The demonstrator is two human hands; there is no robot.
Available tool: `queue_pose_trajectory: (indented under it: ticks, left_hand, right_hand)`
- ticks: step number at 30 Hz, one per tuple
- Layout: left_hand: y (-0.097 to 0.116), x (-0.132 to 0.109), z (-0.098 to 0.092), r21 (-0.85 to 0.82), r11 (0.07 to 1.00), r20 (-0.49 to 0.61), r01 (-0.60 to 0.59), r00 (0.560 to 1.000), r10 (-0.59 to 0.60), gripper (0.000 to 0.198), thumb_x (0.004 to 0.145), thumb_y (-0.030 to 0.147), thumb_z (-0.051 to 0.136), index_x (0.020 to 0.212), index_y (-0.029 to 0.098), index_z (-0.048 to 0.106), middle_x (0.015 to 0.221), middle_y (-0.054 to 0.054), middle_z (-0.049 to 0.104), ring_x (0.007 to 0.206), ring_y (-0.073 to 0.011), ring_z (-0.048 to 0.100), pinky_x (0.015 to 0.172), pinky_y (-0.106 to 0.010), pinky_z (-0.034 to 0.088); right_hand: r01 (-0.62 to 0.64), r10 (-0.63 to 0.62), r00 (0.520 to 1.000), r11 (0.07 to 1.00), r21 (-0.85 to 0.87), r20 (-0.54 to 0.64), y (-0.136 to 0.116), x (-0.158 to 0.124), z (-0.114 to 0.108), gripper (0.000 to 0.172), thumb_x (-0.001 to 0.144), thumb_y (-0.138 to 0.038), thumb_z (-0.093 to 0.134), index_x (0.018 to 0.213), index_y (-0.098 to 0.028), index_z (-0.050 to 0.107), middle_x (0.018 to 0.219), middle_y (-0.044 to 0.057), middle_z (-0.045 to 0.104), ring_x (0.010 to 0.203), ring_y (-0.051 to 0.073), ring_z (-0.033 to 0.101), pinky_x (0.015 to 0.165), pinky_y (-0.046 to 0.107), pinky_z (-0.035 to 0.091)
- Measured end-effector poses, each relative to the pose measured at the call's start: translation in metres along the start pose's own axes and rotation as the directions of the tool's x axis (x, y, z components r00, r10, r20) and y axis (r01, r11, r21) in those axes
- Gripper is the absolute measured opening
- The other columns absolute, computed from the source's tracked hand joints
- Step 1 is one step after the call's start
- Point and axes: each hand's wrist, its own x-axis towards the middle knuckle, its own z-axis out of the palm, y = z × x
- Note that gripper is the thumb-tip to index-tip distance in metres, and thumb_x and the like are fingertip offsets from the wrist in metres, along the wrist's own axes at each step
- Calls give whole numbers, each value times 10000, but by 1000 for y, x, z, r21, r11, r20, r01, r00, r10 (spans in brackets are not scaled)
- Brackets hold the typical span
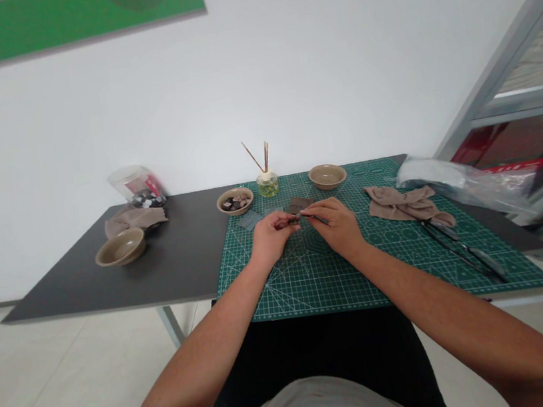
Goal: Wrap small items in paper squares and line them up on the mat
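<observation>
Above the green cutting mat [284, 296], my left hand [270, 234] and my right hand [335, 225] meet fingertip to fingertip. The left hand's fingers are pinched on a small dark piece [294, 220], too small to name. My right hand is also closed in a pinch, with a thin dark thing partly showing at its fingers; its kind is hidden. Just beyond the hands lie a flat brown piece [300, 204] and a flat grey-blue piece [250, 221]. A tan bowl [222, 209] of dark and pinkish bits stands past the left hand.
A reed diffuser [267, 184] and another tan bowl [328, 184] stand at the back. On the right are a brown cloth [400, 202], eyeglasses [462, 247] and a plastic bag [465, 179]. A third bowl [121, 248], a cloth [135, 218] and a tipped clear jar [135, 184] are left.
</observation>
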Motion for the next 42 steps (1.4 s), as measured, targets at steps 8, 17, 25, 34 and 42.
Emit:
queue_pose_trajectory:
  ticks: [8, 17, 25, 34, 42]
  left_hand:
    - [7, -1, -3, 161, 987, -87, -13, 996, 27, 163, 669, 279, 719, 742, 159, 636, 613, 42, 535, 563, -92, 467, 558, -226, 372]
    - [8, -4, -2, 201, 979, -115, 19, 993, 5, 104, 680, 249, 654, 686, 155, 609, 609, 33, 583, 564, -102, 508, 560, -229, 382]
    - [9, -5, 0, 153, 988, -130, 11, 992, 9, 101, 671, 235, 667, 679, 157, 603, 617, 23, 614, 567, -107, 542, 568, -232, 404]
    - [12, -3, 1, -24, 999, -105, 35, 994, -37, 134, 641, 225, 696, 672, 160, 582, 603, 17, 628, 563, -114, 567, 575, -238, 422]
    - [10, -5, 0, 88, 996, -106, -32, 994, 41, 94, 654, 209, 656, 650, 158, 577, 575, 42, 564, 529, -85, 481, 527, -212, 357]
  right_hand:
    - [152, -147, 974, 988, -18, 172, 2, 1, 4, 308, 892, -198, 542, 1141, -311, 685, 1098, 24, 709, 942, 228, 603, 886, 440, 478]
    - [308, -243, 940, 905, -294, 239, -3, -3, 4, 390, 911, -131, 473, 1269, -217, 600, 1243, 28, 644, 1029, 215, 609, 920, 404, 489]
    - [342, -267, 934, 862, -374, 238, -11, -4, 5, 387, 919, -126, 462, 1276, -204, 588, 1258, 50, 632, 1074, 194, 622, 906, 364, 496]
    - [338, -285, 939, 870, -358, 194, -8, -5, 6, 379, 924, -130, 448, 1277, -168, 579, 1245, 71, 640, 1075, 182, 632, 914, 342, 492]
    - [395, -339, 917, 843, -365, 210, -10, -6, 7, 397, 925, -127, 438, 1297, -183, 565, 1254, 85, 632, 1061, 193, 641, 895, 362, 505]
